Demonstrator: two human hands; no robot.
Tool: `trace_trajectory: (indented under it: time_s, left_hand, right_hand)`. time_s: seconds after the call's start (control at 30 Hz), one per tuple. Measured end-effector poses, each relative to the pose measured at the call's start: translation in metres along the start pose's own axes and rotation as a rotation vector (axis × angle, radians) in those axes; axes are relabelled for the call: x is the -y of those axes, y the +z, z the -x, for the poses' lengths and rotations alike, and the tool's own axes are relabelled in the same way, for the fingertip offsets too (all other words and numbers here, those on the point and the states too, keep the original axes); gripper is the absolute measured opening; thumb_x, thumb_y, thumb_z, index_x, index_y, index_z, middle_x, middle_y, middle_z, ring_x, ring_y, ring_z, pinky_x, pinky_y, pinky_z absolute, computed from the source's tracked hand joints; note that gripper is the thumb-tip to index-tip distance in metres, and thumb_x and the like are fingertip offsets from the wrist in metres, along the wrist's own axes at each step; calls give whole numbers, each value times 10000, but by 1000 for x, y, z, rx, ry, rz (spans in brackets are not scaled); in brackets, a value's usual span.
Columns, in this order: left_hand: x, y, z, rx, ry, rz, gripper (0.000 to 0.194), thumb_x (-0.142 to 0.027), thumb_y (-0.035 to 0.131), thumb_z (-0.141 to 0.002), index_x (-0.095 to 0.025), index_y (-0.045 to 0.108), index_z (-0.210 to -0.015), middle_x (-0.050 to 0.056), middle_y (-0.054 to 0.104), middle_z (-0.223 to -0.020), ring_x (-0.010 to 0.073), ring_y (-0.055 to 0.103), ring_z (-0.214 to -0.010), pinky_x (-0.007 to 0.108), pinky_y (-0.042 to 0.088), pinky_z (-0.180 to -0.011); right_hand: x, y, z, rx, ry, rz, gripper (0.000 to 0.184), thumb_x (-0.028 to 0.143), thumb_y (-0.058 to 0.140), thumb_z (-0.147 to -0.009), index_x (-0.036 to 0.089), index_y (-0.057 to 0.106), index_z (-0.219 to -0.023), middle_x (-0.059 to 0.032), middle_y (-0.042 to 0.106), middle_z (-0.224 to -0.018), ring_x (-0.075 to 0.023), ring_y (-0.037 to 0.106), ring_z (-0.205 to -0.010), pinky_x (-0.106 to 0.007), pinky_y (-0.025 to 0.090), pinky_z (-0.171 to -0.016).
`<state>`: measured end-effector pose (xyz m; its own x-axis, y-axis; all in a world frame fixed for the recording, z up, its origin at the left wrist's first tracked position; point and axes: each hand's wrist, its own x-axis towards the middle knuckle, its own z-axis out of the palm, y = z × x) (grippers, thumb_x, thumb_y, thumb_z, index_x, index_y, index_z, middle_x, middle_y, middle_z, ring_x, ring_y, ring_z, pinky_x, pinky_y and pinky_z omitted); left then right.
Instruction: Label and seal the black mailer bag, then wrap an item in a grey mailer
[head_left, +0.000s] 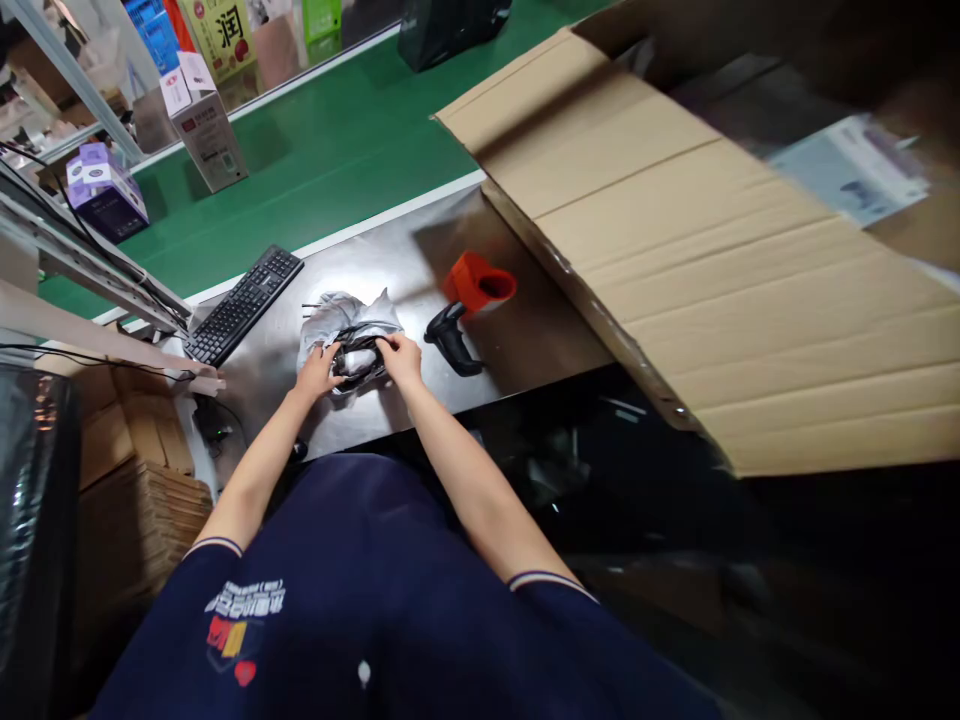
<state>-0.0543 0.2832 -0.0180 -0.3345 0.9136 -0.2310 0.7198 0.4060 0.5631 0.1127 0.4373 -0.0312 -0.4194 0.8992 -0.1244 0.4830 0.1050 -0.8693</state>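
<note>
A crumpled grey plastic mailing bag (341, 312) lies on the metal worktop (330, 425), its dark-lined mouth facing me. My left hand (319, 372) grips the left edge of that mouth, thumb towards the inside. On the opposite edge, the fingers of my right hand (402, 360) are pinched on the plastic. Between my hands, a pale item (360, 361) shows inside the bag; its kind is unclear. Just right of my right hand lies a black handheld barcode scanner (452, 340), beside an orange-red hollow object (480, 282).
Left of the bag is a black keyboard (245, 303). A green conveyor belt (322, 135) runs behind the worktop, carrying a white-and-grey box (206, 130) and a purple box (109, 195). A large open carton's flap (675, 240) juts in from the right. Flattened cardboard (161, 520) is stacked lower left.
</note>
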Motion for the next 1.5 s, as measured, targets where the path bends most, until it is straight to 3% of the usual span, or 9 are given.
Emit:
trace_trajectory:
  time_s: [0.13,0.33,0.47,0.6,0.73,0.9,1.07,1.23,1.5]
  left_hand:
    - [6,-4,-6,7,4,103,853,-51,621,-742,-156,434,-1567,186,498,-1546,353,492,-1434,523,390,-1236]
    - [38,-14,-13,75,123,437,852,-66,557,-629,-144,553,-1477,149,547,-1547,305,479,-1468,509,336,-1270]
    - [38,-11,-12,50,93,495,824,-49,550,-646,-133,563,-1466,151,551,-1549,299,502,-1452,509,358,-1257]
    - [28,-4,-14,-46,-4,527,682,-45,529,-774,-84,572,-1453,161,593,-1505,276,536,-1424,461,372,-1257]
    - [17,5,-15,-174,-67,468,611,-49,487,-831,-113,612,-1426,130,630,-1468,270,540,-1420,468,376,-1263]
    - [2,5,-4,-145,-71,266,749,-14,488,-783,-173,538,-1513,116,569,-1527,286,509,-1440,479,387,-1261]
    - [-18,-5,9,-192,45,-35,745,-125,608,-850,-204,457,-1575,173,310,-1682,402,362,-1512,588,322,-1254]
    - [-33,-14,0,-155,277,-135,417,-100,448,-930,-192,706,-1245,131,506,-1559,315,360,-1518,514,276,-1285]
    - [-40,-35,0,-181,17,176,263,-159,509,-882,-201,745,-991,92,739,-1034,311,651,-1107,490,530,-1059]
  right_hand:
    - [1,2,1,16,-51,147,278,401,497,-934,198,684,-900,-122,743,-959,-299,670,-920,-444,540,-896]
    - [7,13,14,4,-259,272,445,371,576,-913,157,593,-1304,-200,620,-1332,-358,545,-1242,-508,456,-1072]
    - [-1,30,20,60,-144,337,906,562,788,-775,137,437,-1495,-251,455,-1505,-429,449,-1352,-559,425,-1103]
    - [-25,35,20,117,1,227,1027,511,816,-763,174,320,-1597,-238,442,-1529,-419,423,-1417,-561,404,-1146]
    - [-51,21,22,229,-104,241,1094,432,827,-763,190,228,-1645,-232,430,-1567,-400,445,-1417,-554,419,-1143]
    - [-60,9,34,260,-111,338,909,360,745,-820,225,328,-1616,-206,449,-1577,-416,466,-1392,-569,468,-1077]
    - [-24,2,27,245,-256,353,809,367,721,-824,202,433,-1562,-172,577,-1436,-350,575,-1275,-481,520,-1038]
    - [31,-30,-1,345,-258,600,455,172,546,-895,224,697,-1321,-146,719,-1211,-343,682,-1071,-446,550,-901]
    - [38,-37,61,647,-416,674,121,160,677,-828,223,780,-837,-117,753,-938,-301,725,-835,-379,565,-708]
